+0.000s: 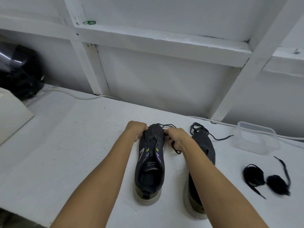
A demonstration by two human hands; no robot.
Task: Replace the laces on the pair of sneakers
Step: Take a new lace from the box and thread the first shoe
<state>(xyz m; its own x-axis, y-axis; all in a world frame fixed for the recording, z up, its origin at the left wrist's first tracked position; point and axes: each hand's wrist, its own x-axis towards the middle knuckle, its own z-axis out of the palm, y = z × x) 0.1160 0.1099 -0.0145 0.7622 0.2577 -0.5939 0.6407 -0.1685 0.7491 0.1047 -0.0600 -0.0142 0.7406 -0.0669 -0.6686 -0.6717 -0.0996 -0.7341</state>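
Both my forearms reach forward, bare, converging toward the middle. My left hand point(137, 130) sits with wrist bent slightly inward, fingers curled round the sneaker's toe point(154, 130), knuckles up. My right hand point(176, 138) is just beside it, fingers curled and pinching the lace point(176, 149) (thumb hidden beneath, exact grip unclear). The hands are near each other, not touching.

Storage room, white shelving point(161, 38) (bare), helmet point(19, 71)

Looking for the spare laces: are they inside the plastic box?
No, the black laces lie on the table, nearer than the plastic box.
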